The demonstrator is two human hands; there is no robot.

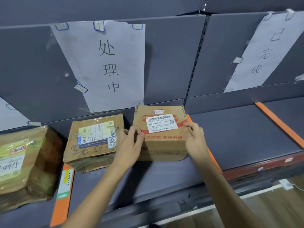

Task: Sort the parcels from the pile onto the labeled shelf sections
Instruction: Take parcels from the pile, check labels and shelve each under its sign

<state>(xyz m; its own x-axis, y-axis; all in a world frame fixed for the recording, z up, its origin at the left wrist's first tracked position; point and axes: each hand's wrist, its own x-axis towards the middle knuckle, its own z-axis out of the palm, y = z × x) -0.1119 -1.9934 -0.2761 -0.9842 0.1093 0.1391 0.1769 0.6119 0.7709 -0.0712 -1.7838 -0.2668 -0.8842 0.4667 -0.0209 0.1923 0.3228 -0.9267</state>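
Brown cardboard parcel (pixel 162 142) with a white barcode label and red print is down on the dark grey metal shelf (pixel 238 129). On my feed both hands have it. The left hand (pixel 130 145) curls its fingers over the left top edge, and the right hand (pixel 195 140) wraps the right top corner. Right beside the left hand sits a scuffed, taped cardboard box (pixel 93 137). Above the grip hangs a white paper sign with handwritten characters (pixel 108 63). An orange divider strip (pixel 213 158) runs under the right wrist.

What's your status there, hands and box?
Left hand and right hand grip box by its sides. Box on shelf, under middle sign. Another parcel close beside left hand, tight gap.
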